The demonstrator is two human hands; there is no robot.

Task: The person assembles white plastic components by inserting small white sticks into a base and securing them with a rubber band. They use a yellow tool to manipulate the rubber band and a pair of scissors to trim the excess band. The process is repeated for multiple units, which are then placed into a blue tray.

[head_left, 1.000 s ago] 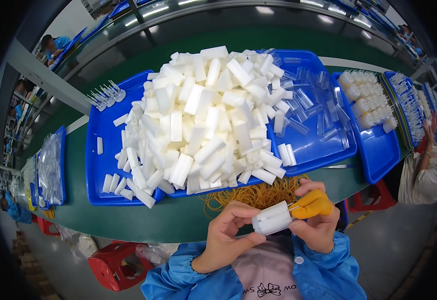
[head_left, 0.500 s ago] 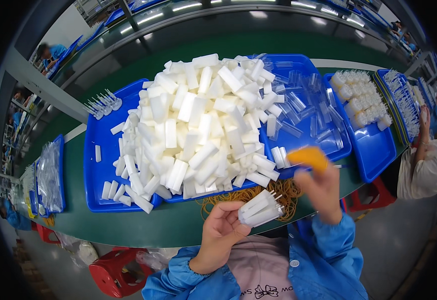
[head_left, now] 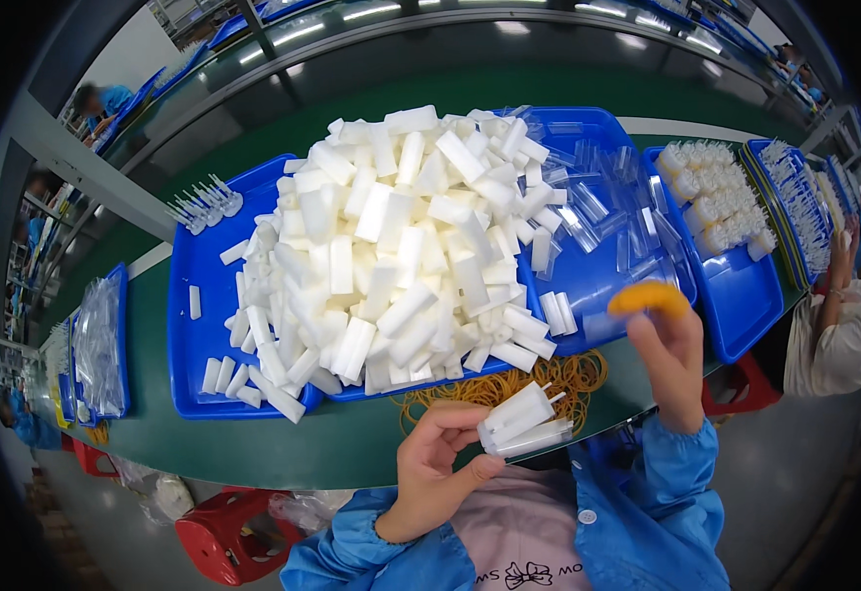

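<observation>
My left hand (head_left: 440, 463) is closed around the base of a cluster of white foam-like pieces on thin white rods (head_left: 521, 416). Its rod ends point right, and a clear glossy cover seems to lie along its lower side. To the right of it is my right hand (head_left: 674, 360), raised over the table's front edge, with thumb and index finger apart and nothing visible between them. An orange finger cover (head_left: 650, 297) sits on its index finger. Behind both hands rises a large heap of white foam-like blocks (head_left: 401, 246). A loose pile of tan rubber bands (head_left: 573, 379) lies just behind the cluster.
Clear plastic tubes (head_left: 588, 202) lie in a blue tray (head_left: 598, 340). Several rodded pieces (head_left: 204, 202) stand in the left blue tray (head_left: 189, 364). Farther right, another tray (head_left: 735, 315) carries finished-looking white clusters (head_left: 716, 192). A red stool (head_left: 228, 537) is below left; another person's arm (head_left: 834, 286) shows at right.
My right hand has moved right, away from the cluster. In my left hand the cluster has turned and shifted slightly right.
</observation>
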